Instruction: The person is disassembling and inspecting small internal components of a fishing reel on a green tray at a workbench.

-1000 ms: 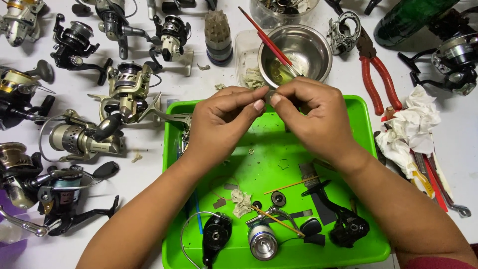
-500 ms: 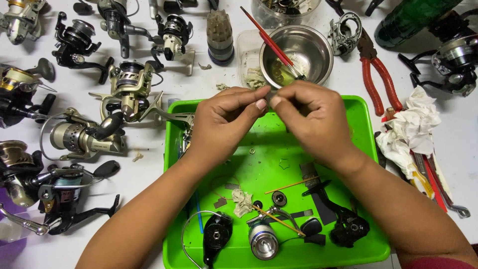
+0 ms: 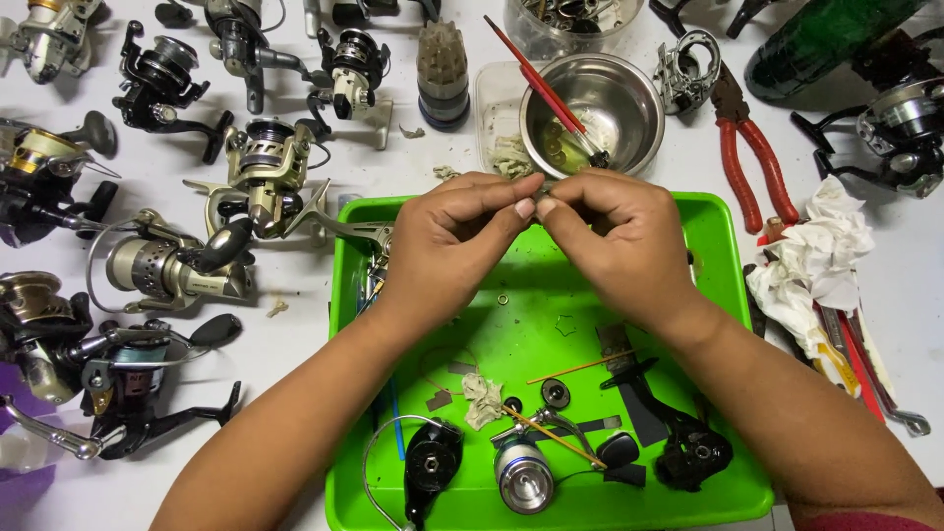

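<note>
Over the far edge of a bright green tray (image 3: pixel 728 295), my left hand (image 3: pixel 447 241) and my right hand (image 3: pixel 615 236) meet fingertip to fingertip. They pinch a very small part between them; the part is too small and hidden to identify. Below the hands, the tray holds a taken-apart fishing reel: a silver spool (image 3: pixel 523 477), a black reel body (image 3: pixel 433 462), a black handle piece (image 3: pixel 688 447), thin sticks, small washers and a scrap of tissue (image 3: pixel 482 398).
Several spinning reels (image 3: pixel 177 265) crowd the white table to the left and along the top. A steel bowl (image 3: pixel 629 103) with a red-handled brush stands behind the tray. Red-handled pliers (image 3: pixel 752 157), crumpled tissue (image 3: pixel 821 261) and tools lie to the right.
Both hands stay pinched together at the same spot; only slight finger movement shows.
</note>
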